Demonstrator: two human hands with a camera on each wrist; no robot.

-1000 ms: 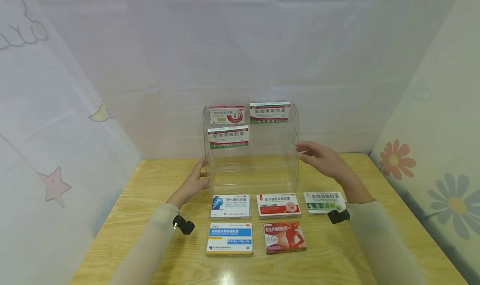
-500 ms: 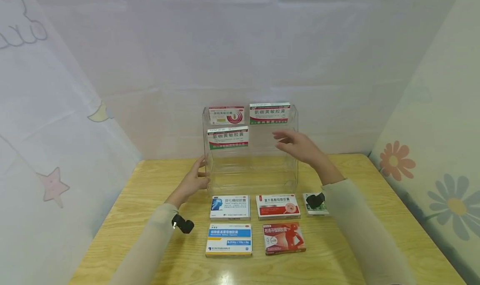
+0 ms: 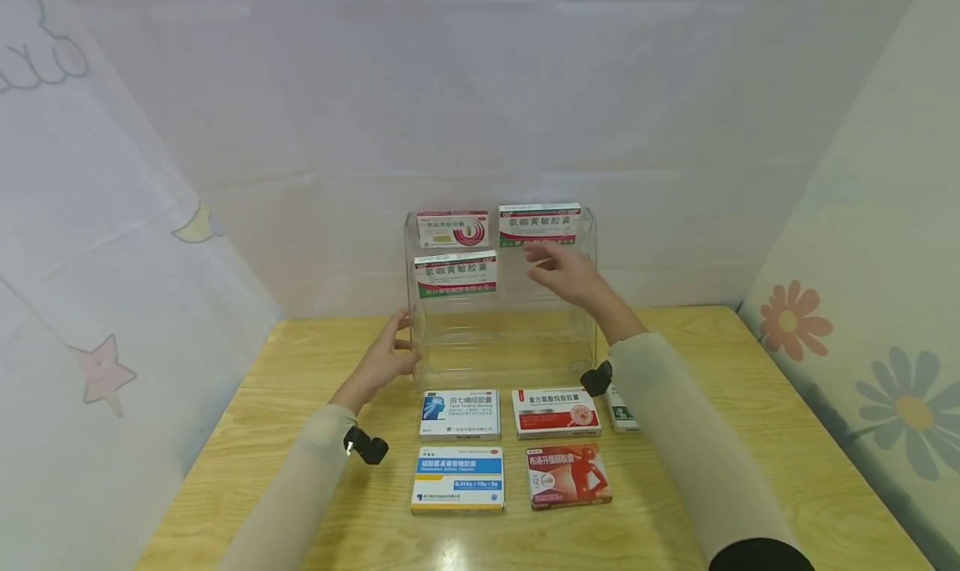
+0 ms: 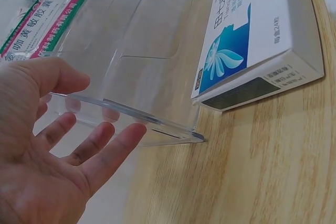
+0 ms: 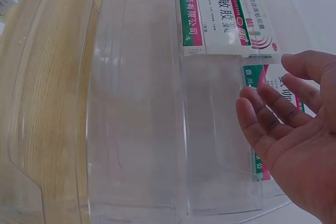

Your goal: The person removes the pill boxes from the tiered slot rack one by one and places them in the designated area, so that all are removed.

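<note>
Bracing the rack suits the relaxed left hand; the empty, loose-fingered right hand should avoid nudging the rack's far right box.

The left hand is touching the left side of the clear display rack; the right hand is hovering before its upper right. Three capsule boxes are sitting in it; five flat boxes are lying before it.

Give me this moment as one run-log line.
left grip: at side of rack; right grip: empty, near top-right box; rack: three boxes; table: five boxes
</note>
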